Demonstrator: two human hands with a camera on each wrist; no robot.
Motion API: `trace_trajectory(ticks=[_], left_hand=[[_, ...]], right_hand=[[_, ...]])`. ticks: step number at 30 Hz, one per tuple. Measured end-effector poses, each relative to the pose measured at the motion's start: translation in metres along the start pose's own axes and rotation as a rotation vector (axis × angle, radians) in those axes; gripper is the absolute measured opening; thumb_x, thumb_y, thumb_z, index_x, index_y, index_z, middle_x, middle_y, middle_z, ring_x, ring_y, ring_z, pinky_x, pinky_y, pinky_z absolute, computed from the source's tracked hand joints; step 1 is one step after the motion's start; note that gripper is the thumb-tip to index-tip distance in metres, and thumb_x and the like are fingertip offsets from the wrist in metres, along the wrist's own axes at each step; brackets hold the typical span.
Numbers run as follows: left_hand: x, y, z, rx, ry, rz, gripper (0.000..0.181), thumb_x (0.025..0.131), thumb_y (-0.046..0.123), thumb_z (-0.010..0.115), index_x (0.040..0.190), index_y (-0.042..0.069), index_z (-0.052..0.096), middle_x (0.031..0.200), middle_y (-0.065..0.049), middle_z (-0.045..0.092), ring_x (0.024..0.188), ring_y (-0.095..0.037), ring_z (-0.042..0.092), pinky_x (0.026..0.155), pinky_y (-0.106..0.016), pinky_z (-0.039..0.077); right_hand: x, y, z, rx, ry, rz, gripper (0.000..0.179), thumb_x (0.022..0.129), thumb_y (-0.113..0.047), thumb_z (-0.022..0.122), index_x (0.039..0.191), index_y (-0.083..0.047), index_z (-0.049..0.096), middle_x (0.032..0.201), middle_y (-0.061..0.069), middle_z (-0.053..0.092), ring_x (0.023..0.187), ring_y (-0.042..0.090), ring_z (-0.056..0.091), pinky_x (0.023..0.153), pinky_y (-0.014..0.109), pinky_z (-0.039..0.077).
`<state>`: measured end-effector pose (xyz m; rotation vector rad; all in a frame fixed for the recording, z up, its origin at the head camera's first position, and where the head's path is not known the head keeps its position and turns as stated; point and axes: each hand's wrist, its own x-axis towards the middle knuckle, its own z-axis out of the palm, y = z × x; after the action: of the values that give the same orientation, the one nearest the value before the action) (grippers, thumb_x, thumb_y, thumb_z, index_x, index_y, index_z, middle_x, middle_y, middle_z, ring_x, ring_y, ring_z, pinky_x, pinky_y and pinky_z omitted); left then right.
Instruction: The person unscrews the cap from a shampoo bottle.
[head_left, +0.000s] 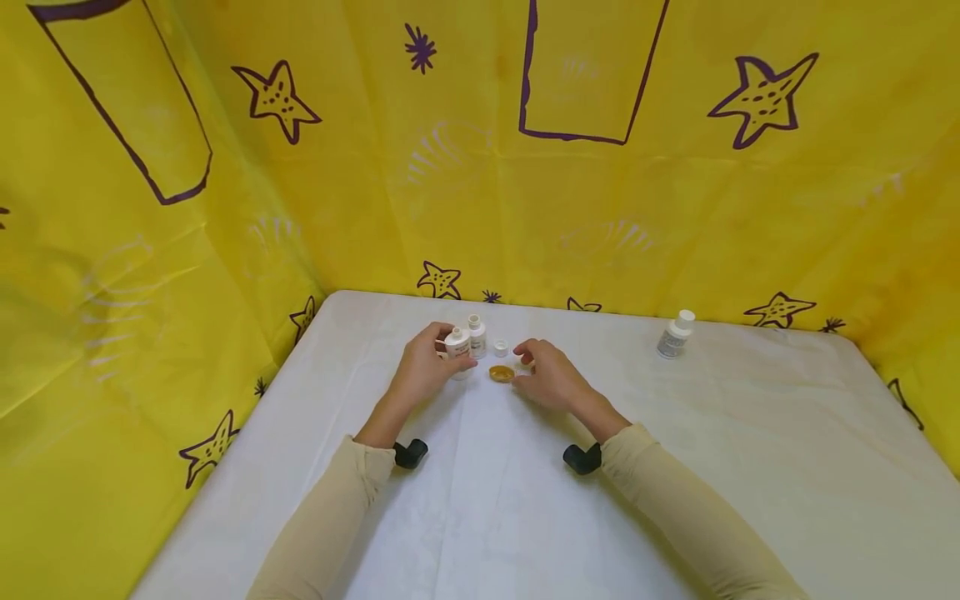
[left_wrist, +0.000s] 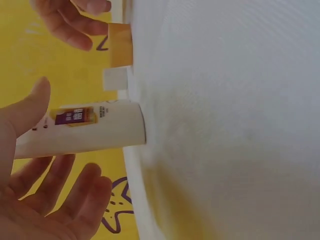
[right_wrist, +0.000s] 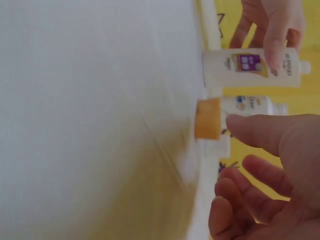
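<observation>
My left hand point(head_left: 425, 367) is around a small white bottle point(left_wrist: 90, 125) with a purple and gold label, thumb across its front and fingers at its far side. The bottle stands on the table and its neck shows uncapped in the head view. Just right of it, a golden-orange cap point(head_left: 502, 374) rests on the cloth. Beside that cap my right hand point(head_left: 551, 377) has thumb and fingers apart, the thumb tip right at the cap's edge in the right wrist view. Behind are a second uncapped white bottle point(head_left: 477, 340) and a small white cap point(head_left: 501, 348).
A third bottle point(head_left: 674, 336), grey-white with its white cap on, stands farther right near the table's back. White cloth covers the table point(head_left: 495, 517). Yellow fabric walls point(head_left: 480, 192) with drawn starfish rise along the back and sides.
</observation>
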<state>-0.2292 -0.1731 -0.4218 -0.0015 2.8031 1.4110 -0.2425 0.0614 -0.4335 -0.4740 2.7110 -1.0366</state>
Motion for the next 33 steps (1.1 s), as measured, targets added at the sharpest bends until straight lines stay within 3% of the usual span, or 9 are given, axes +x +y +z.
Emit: trace_trajectory(ticks=[8,16,20,27,33], left_hand=[[-0.005,0.016,-0.006,0.07,0.07,0.028,0.079,0.082,0.039,0.086,0.144,0.013,0.047,0.143,-0.009,0.05,0.13,-0.03,0.047,0.111,-0.05,0.045],[-0.015,0.048,-0.007,0.165,0.217,0.145,0.083,0.077,0.042,0.09,0.144,0.013,0.05,0.149,-0.011,0.039,0.137,-0.03,0.029,0.11,-0.049,0.042],[-0.019,0.068,-0.003,0.184,0.254,0.234,0.082,0.078,0.041,0.089,0.142,0.01,0.05,0.152,-0.011,0.037,0.141,-0.029,0.025,0.113,-0.048,0.04],[-0.015,0.099,0.017,0.148,0.256,0.404,0.08,0.079,0.041,0.088,0.142,0.008,0.05,0.148,-0.01,0.042,0.139,-0.03,0.028,0.114,-0.047,0.038],[-0.011,0.117,0.042,0.108,0.179,0.435,0.082,0.08,0.049,0.084,0.145,0.015,0.048,0.153,-0.004,0.041,0.138,-0.027,0.031,0.111,-0.046,0.041]], right_hand=[[-0.02,0.008,-0.034,-0.033,0.013,0.006,0.055,0.097,-0.033,0.07,0.139,-0.002,0.055,0.131,0.02,0.061,0.11,0.033,0.062,0.099,0.048,0.052],[-0.043,0.018,-0.07,-0.08,0.095,-0.021,0.055,0.097,-0.035,0.07,0.137,-0.001,0.056,0.133,0.022,0.06,0.112,0.035,0.06,0.098,0.049,0.053],[-0.053,0.024,-0.088,-0.106,0.139,-0.019,0.055,0.097,-0.035,0.07,0.137,0.0,0.055,0.132,0.022,0.06,0.113,0.038,0.06,0.098,0.051,0.052],[-0.075,0.03,-0.12,-0.098,0.208,0.016,0.058,0.1,-0.036,0.066,0.141,0.001,0.051,0.134,0.024,0.055,0.114,0.04,0.057,0.099,0.053,0.05],[-0.093,0.04,-0.14,-0.129,0.246,0.061,0.063,0.1,-0.039,0.064,0.143,0.004,0.047,0.135,0.025,0.052,0.114,0.04,0.055,0.097,0.055,0.05]])
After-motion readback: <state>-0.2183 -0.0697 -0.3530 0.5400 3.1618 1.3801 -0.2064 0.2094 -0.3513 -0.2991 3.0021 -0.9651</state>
